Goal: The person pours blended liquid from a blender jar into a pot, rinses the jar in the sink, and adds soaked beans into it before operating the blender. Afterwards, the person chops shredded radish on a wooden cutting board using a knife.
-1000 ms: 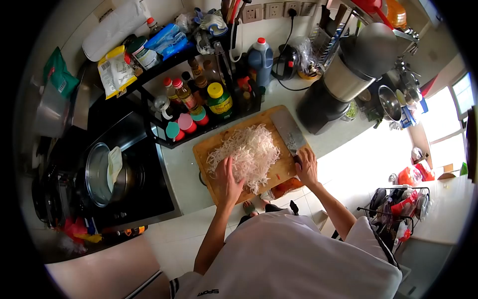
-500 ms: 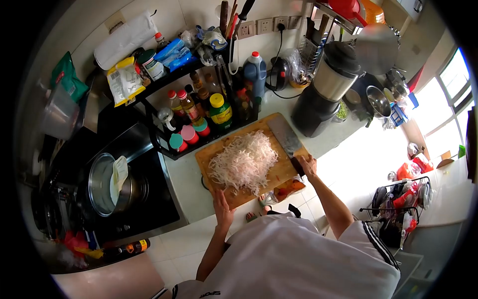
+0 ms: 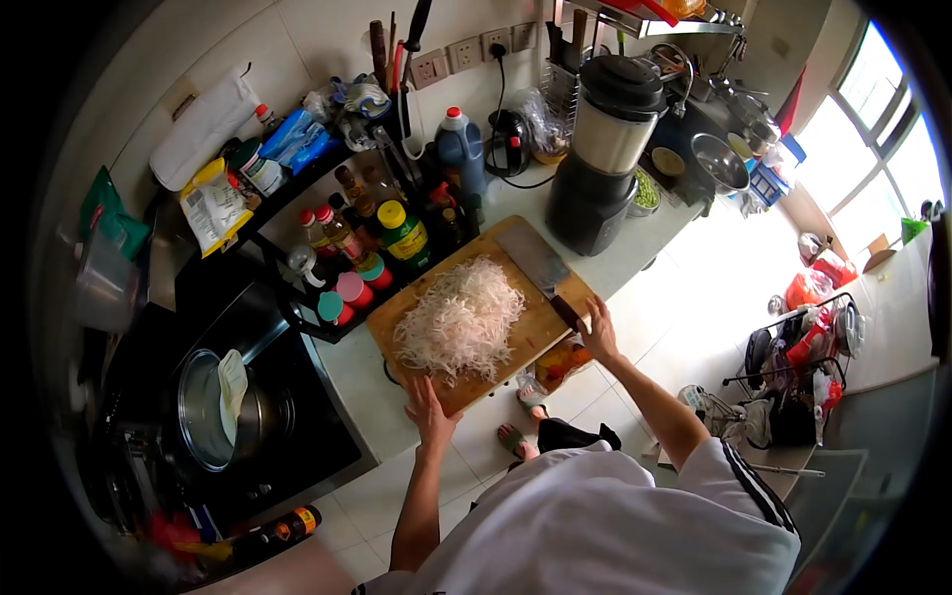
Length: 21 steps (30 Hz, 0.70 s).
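Observation:
A pile of pale shredded vegetable (image 3: 461, 322), its kind unclear, lies on a wooden cutting board (image 3: 501, 238). Along the board's far right side a cleaver (image 3: 534, 256) rests flat, its dark handle (image 3: 569, 313) pointing toward me. My left hand (image 3: 432, 412) is at the board's near left corner, fingers stretched out against the edge beside the shreds. At the right corner, my right hand (image 3: 600, 335) has its fingers extended close to the cleaver handle. Whether it touches the board there is hard to tell. Neither hand grips anything.
Left of the board, a metal pot (image 3: 203, 412) with a pale cloth-like piece (image 3: 232, 385) over its rim stands on the black stove (image 3: 322, 436). Bottles and a yellow-capped jar (image 3: 405, 234) fill the rack behind. A blender (image 3: 605, 154) stands right of the board.
My view has shifted, so the counter appears further left. My right hand's fingers have straightened and spread beside the cleaver handle. The board, cleaver and shreds look unchanged.

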Tool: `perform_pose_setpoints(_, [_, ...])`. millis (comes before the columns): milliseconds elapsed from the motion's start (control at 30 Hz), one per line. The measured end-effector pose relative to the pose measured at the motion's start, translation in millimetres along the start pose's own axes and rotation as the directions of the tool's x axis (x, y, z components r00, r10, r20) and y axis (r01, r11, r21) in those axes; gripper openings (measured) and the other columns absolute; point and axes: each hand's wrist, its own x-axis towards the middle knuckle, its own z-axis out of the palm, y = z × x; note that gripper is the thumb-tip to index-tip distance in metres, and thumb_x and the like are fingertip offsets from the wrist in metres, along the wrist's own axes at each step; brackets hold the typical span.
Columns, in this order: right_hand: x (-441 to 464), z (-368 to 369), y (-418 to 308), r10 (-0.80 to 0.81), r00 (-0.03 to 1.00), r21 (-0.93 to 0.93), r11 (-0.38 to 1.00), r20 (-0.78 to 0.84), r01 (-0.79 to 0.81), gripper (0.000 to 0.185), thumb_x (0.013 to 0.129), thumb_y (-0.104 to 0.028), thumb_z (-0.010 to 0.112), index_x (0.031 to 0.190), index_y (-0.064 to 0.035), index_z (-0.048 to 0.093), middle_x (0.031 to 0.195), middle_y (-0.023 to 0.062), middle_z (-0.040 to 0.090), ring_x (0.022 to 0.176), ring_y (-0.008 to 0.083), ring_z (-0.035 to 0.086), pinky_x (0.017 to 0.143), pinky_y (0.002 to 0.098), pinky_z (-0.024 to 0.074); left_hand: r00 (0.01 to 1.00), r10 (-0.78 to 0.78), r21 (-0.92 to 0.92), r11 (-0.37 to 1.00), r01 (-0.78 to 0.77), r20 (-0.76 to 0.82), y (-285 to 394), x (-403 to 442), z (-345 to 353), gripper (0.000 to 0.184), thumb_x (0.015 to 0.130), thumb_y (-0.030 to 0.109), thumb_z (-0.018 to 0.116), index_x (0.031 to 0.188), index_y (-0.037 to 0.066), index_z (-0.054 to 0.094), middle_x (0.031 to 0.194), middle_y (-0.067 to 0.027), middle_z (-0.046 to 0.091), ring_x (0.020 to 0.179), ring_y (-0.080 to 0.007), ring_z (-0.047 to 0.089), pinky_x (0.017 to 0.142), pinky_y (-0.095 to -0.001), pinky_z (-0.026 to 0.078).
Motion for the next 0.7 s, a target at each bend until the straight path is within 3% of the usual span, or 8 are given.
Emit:
perform_pose_setpoints(100, [-4,-20,-58,0.006,0.998,0.012,1.0,0.065,-0.007,0.052,0.072,0.002,0.059,0.123,0.0014,0.052,0.134,0.0235,0.043,0.122,0.0441,0.043,0.104,0.0459,0.0378,0.965,0.178,-0.04,0.981,-0.189,-0.194,12,-4,-5,0.102,0.07,0.021,0.081,0.147,0.005,0.016,0.151,-0.0228,0.019,0.14,-0.0396,0.019,0.106,-0.0632,0.021])
perform_pose_setpoints(233, [-5,-17,-77,-0.213,0.962,0.013,0.977,0.168,0.214,0.054,0.072,0.0,0.06,0.126,-0.0011,0.052,0.136,0.022,0.041,0.126,0.0405,0.04,0.105,0.0417,0.0379,0.924,0.266,-0.133,0.941,-0.31,-0.274,42,-10,-10,0.089,0.077,0.017,0.075,0.146,0.005,0.021,0.15,-0.0221,0.023,0.139,-0.04,0.022,0.109,-0.0575,0.021])
perform_pose_setpoints(300, [0,-20,-99,-0.17,0.961,0.207,0.97,0.22,0.124,0.054,0.074,0.0,0.061,0.127,-0.0009,0.051,0.136,0.0218,0.041,0.129,0.0392,0.039,0.107,0.0419,0.0356,0.902,0.283,-0.193,0.914,-0.357,-0.325,68,-11,-30,0.084,0.079,0.015,0.073,0.146,0.005,0.023,0.149,-0.0224,0.025,0.139,-0.0405,0.022,0.11,-0.055,0.02])
perform_pose_setpoints(333, [2,-20,-108,-0.233,0.952,0.212,0.959,0.2,0.19,0.054,0.075,0.0,0.061,0.128,-0.0016,0.05,0.138,0.0217,0.04,0.13,0.0388,0.037,0.108,0.0425,0.0344,0.861,0.321,-0.123,0.91,-0.396,-0.393,95,-11,-58,0.079,0.082,0.014,0.07,0.145,0.004,0.024,0.149,-0.0226,0.025,0.137,-0.0421,0.025,0.11,-0.0546,0.022])
perform_pose_setpoints(400, [16,-33,-137,-0.353,0.925,0.245,0.918,0.14,0.313,0.055,0.078,0.0,0.06,0.131,-0.0033,0.047,0.141,0.0214,0.037,0.132,0.0381,0.035,0.109,0.0441,0.0327,0.707,0.397,0.02,0.879,-0.477,-0.586,144,-12,-112,0.073,0.084,0.012,0.067,0.144,0.003,0.026,0.148,-0.023,0.026,0.135,-0.0432,0.029,0.11,-0.0543,0.025])
perform_pose_setpoints(500, [36,-64,-169,-0.515,0.855,0.323,0.821,0.064,0.471,0.058,0.078,0.002,0.055,0.134,-0.0034,0.041,0.144,0.023,0.033,0.132,0.0387,0.035,0.109,0.0465,0.0321,0.37,0.465,0.242,0.825,-0.51,-0.804,193,-17,-163,0.064,0.087,0.009,0.062,0.142,0.002,0.03,0.146,-0.0233,0.031,0.133,-0.0442,0.032,0.108,-0.0544,0.028])
perform_pose_setpoints(600, [46,-68,-151,-0.61,0.784,0.364,0.761,0.117,0.538,0.052,0.08,0.002,0.053,0.131,-0.0024,0.044,0.141,0.0229,0.038,0.129,0.0389,0.04,0.105,0.0461,0.0357,0.567,0.544,0.139,0.786,-0.603,-0.618,196,22,-135,0.053,0.087,0.006,0.061,0.135,0.0,0.041,0.14,-0.024,0.038,0.131,-0.0423,0.035,0.106,-0.0507,0.031])
perform_pose_setpoints(700, [52,-95,-104,-0.655,0.724,0.389,0.738,0.217,0.551,0.042,0.079,-0.002,0.056,0.122,0.0001,0.054,0.137,0.023,0.042,0.127,0.0375,0.042,0.104,0.0458,0.0365,0.906,0.368,0.049,0.929,-0.366,-0.207,185,49,-78,0.043,0.084,0.003,0.061,0.126,-0.002,0.051,0.132,-0.0236,0.046,0.125,-0.0404,0.041,0.103,-0.0461,0.035])
